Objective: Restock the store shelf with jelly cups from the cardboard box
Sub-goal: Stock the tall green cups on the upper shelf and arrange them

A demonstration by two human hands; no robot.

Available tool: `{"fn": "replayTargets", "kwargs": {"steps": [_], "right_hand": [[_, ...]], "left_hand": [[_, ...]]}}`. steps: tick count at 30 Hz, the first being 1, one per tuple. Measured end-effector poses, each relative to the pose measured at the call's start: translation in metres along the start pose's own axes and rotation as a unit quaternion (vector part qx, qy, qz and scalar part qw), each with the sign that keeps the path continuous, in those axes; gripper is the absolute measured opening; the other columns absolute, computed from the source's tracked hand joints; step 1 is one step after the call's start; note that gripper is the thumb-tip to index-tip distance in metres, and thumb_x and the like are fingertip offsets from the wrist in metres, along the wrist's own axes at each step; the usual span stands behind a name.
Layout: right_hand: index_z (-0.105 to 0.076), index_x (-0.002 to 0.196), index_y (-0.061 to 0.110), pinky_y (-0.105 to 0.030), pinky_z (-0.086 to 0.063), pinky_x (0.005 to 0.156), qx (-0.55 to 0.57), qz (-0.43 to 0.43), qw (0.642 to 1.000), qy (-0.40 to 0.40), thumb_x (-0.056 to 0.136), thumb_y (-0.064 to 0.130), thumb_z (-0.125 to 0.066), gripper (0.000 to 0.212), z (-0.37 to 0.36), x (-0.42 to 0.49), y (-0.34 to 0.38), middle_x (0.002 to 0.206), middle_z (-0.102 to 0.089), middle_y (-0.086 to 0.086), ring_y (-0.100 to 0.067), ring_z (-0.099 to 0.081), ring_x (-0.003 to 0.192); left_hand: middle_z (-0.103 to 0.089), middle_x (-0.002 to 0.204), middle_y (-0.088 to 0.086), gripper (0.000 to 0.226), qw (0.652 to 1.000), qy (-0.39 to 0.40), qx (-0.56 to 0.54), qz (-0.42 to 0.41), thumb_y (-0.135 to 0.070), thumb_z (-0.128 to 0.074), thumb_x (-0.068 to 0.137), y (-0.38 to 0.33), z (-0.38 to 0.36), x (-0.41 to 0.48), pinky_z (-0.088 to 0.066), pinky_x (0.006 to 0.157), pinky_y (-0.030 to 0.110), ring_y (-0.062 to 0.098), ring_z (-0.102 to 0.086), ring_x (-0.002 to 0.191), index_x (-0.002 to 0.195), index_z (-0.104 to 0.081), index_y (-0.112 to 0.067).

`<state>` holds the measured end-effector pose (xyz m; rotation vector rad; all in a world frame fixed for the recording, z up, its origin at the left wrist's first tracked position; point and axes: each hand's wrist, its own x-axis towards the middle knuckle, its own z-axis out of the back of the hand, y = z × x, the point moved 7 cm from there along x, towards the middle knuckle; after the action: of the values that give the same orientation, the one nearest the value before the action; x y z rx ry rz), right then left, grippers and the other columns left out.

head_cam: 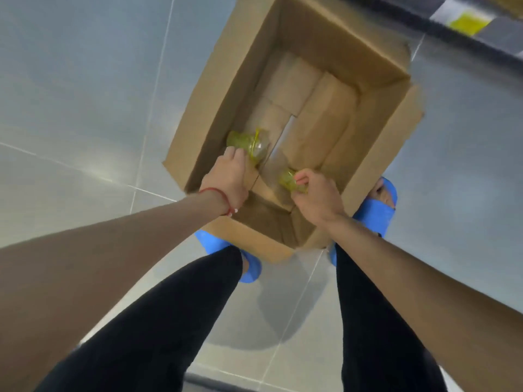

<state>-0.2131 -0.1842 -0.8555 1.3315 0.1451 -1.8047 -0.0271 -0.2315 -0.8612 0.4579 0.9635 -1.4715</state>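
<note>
An open cardboard box (376, 66) stands on the tiled floor in front of my feet. Both my arms reach down into its near end. My left hand (229, 176) grips green-tinted clear jelly cups (249, 144) that stick out beyond its fingers. My right hand (317, 193) holds another green jelly cup (288, 179) with curled fingers. The box's bottom shows bare cardboard flaps beyond the cups. The picture is blurred by motion.
My legs in black trousers and blue slippers (376, 213) stand on either side of the box's near corner. Grey floor tiles (70, 108) surround it. At the top right runs a dark shelf edge with a yellow label (467, 22).
</note>
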Motion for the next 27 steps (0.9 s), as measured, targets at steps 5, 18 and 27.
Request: {"fn": "replayTargets", "kwargs": {"steps": [5, 18, 27], "right_hand": [[-0.047, 0.140, 0.019, -0.045, -0.044, 0.101, -0.197, 0.015, 0.980, -0.023, 0.084, 0.042, -0.072, 0.066, -0.032, 0.064, -0.011, 0.139, -0.050, -0.006, -0.028, -0.042, 0.133], [-0.054, 0.124, 0.012, -0.041, -0.043, 0.096, -0.291, 0.023, 0.957, 0.005, 0.085, 0.034, -0.072, 0.048, -0.041, 0.101, -0.030, 0.126, -0.064, -0.011, -0.031, -0.056, 0.123], [-0.025, 0.153, 0.016, -0.038, -0.041, 0.108, 0.109, -0.041, 0.992, 0.052, 0.094, 0.052, -0.060, 0.077, 0.060, 0.009, -0.003, 0.146, -0.051, -0.010, -0.030, -0.050, 0.132]], "left_hand": [[-0.033, 0.139, 0.014, 0.061, 0.997, -0.023, 0.074, 0.004, 0.005, -0.061, 0.073, 0.011, -0.026, 0.074, -0.044, 0.100, 0.047, 0.035, -0.040, 0.126, 0.129, -0.039, -0.004], [-0.063, 0.108, 0.020, 0.049, 0.994, -0.098, -0.040, -0.006, 0.001, -0.068, 0.074, 0.024, -0.013, 0.135, -0.049, 0.079, 0.038, 0.041, -0.061, 0.101, 0.114, -0.042, -0.009], [-0.065, 0.094, -0.001, 0.060, 0.951, -0.175, -0.248, 0.050, -0.012, -0.087, 0.065, -0.033, 0.038, 0.004, -0.047, 0.078, 0.026, 0.028, -0.064, 0.098, 0.115, -0.054, -0.015]]}}
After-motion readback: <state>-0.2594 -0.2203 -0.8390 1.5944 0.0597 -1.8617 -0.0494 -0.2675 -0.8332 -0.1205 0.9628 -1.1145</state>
